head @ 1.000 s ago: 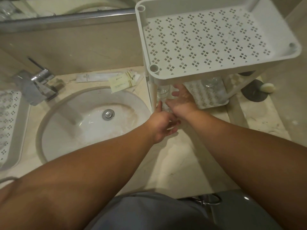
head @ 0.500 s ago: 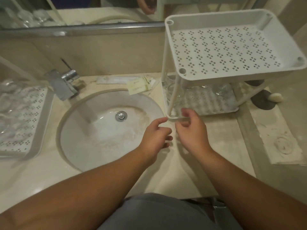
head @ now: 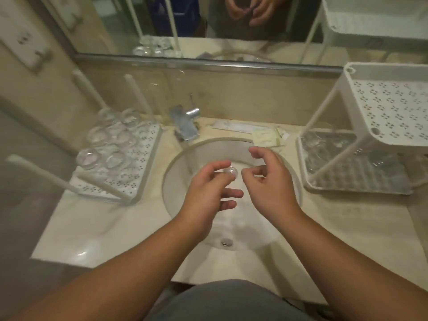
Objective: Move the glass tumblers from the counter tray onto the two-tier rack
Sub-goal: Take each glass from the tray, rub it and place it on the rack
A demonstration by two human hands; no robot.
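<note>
1. Left hand [head: 208, 191] hangs over the sink [head: 180, 163], fingers loosely curled, holding nothing. The small round shiny thing at its fingertips looks like the sink's drain – can't tell for sure.
2. Right hand [head: 271, 181] is just beside it, also over the sink; fingers relaxed and half-curled, holding nothing. The two hands are near each other, not touching.
3. Glass tumblers [head: 111, 144] sit clustered on the white perforated counter tray [head: 143, 172], left of the sink, filling its far and left part. The tray's near-right area is bare perforated plastic.
4. Two-tier rack [head: 393, 112] stands on the counter [head: 347, 228] right of the sink. The visible part of the upper tier carries nothing.
5. Lower tier holds clear glassware [head: 324, 144] – motion blur, so count and exact position can't be read.
6. Chrome faucet [head: 185, 123] stands behind the sink; flat paper sachets [head: 261, 135] lie on the counter between faucet and rack.
7. Mirror [head: 208, 24] above the backsplash reflects both hands and the tumblers.
8. Both forearms reach in from the bottom edge, and the whole frame is slightly blurred.
</note>
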